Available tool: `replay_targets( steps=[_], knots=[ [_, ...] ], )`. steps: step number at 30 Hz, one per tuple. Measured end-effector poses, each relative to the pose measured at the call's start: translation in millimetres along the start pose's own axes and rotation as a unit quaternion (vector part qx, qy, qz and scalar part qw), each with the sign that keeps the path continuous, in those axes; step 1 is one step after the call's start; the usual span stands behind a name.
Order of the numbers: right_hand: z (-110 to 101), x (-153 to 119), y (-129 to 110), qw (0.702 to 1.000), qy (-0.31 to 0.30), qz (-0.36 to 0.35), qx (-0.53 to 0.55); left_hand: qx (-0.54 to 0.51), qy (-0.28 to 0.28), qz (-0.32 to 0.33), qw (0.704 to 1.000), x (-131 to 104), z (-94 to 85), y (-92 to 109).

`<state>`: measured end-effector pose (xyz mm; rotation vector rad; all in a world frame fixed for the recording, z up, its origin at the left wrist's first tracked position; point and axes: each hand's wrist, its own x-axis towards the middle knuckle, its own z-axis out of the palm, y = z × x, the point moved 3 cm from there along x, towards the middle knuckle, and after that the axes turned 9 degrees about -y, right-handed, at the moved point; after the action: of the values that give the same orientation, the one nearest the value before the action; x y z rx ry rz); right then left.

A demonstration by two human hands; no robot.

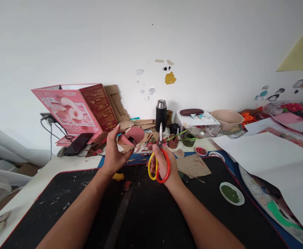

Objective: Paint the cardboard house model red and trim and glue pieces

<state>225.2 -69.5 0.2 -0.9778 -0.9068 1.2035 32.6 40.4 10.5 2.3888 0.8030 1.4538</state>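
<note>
Left hand [113,154] first: finger and thumb sit spread around the edges of a curved pink piece [137,133], clamped on it and holding it up above the back of the black mat [146,214]. Over to the right hand [168,167], and the fingers are closed around the scissors [160,136], through the yellow and red handles, blades together and pointing up and away.

Out to the containers now! Just beyond the right hand stands a jar of reddish-brown stuff [173,142], and beside it a jar of dark green stuff [189,140], with thin green sticks [178,135] lying across the tops. Next along, a little dish of red [201,151], and nearer, on the right of the mat, a white-rimmed dish of green [232,193]. Behind, a clear box [203,130] holds small items too jumbled to name, a dark red case [191,112] on its white top. The beige bowl [227,119] sits to its right; its contents I can't make out. The black flask [161,116] stands upright by the wall, and a big pink carton [75,110] leans open at left.

Back to the fingers: the pink piece lies between left thumb and finger, jutting right toward the scissors, apart from the blades. Corrugated cardboard [194,165] rests just beside the right wrist.
</note>
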Motion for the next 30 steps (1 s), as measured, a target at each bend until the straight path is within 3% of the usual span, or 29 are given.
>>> replay_targets(
  steps=[6, 15, 21, 26, 30],
  knots=[
    [-7, 6, 1, 1.0, 0.005, -0.001, 0.024, -0.002, -0.029, 0.035, 0.999, -4, 2.8, 2],
    [-3, 5, -3, 0.996, -0.044, -0.003, 0.08, 0.002, -0.053, 0.081, 0.995, -5, 8.3, 14],
    [-3, 5, -5, 0.99, -0.079, 0.008, 0.119, -0.039, -0.059, 0.03, 0.997, -5, 9.4, 14],
    [-2, 5, -5, 0.988, -0.1, 0.006, 0.116, 0.012, -0.068, 0.11, 0.992, -6, 9.3, 23],
    [-3, 8, -2, 0.986, -0.1, 0.013, 0.134, 0.054, -0.087, 0.114, 0.988, -3, 10.7, 32]
  ],
)
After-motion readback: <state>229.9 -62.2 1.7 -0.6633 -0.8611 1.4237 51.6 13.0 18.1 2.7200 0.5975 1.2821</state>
